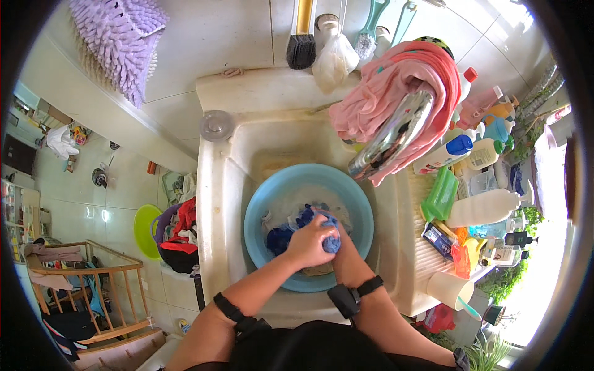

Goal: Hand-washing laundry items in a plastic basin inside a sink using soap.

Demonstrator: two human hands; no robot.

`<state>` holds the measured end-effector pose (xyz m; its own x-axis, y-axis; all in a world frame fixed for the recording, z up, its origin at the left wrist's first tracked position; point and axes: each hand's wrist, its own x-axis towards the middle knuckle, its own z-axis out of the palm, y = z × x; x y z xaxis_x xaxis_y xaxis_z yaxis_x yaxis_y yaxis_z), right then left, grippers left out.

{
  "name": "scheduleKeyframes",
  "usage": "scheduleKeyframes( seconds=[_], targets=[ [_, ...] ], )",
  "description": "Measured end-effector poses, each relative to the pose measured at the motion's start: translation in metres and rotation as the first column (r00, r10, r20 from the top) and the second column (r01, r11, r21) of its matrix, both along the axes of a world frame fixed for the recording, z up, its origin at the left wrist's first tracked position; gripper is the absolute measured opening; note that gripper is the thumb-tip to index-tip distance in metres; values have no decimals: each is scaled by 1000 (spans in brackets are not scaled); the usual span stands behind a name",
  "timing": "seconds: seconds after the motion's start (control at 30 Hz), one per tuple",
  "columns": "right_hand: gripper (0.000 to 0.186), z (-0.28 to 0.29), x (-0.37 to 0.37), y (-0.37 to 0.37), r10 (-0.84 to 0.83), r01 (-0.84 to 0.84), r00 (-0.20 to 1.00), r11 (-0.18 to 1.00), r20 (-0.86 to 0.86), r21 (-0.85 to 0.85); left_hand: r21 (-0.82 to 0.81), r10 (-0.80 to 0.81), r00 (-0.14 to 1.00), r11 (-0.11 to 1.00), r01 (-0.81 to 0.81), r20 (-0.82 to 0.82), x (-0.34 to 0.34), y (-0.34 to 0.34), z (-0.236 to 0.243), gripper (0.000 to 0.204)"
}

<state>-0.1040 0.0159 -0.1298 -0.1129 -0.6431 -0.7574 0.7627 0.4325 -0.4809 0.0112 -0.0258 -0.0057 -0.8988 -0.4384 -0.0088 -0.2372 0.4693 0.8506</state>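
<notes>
A light blue plastic basin (260,226) sits in a white sink (235,148), holding soapy water and dark blue wet cloths (278,241). My left hand (306,244) is closed around a bunched lighter blue cloth (330,241) over the basin's middle. My right hand (337,234) grips the same cloth from the right, partly hidden behind the left.
A chrome faucet (387,136) draped with pink cloths (365,105) overhangs the sink. Bottles (479,207) crowd the ridged right ledge. Brushes (300,49) hang behind. A laundry basket (164,229) and a green basin (145,222) stand at left, near a wooden railed frame (108,275).
</notes>
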Motion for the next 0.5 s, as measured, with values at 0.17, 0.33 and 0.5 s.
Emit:
scheduleKeyframes(
  seconds=[0.17,0.33,0.5],
  targets=[
    [36,-12,56,22,-680,814,575,530,455,-237,-273,161,985,947,-171,-59,-14,-13,-42,41],
    [62,4,12,13,-300,358,925,893,-232,274,-255,161,915,965,-68,369,-17,-78,-71,46],
    [48,8,14,-6,433,49,14,900,-901,434,-528,287,891,847,-64,353,-1,-25,-122,56]
  ],
)
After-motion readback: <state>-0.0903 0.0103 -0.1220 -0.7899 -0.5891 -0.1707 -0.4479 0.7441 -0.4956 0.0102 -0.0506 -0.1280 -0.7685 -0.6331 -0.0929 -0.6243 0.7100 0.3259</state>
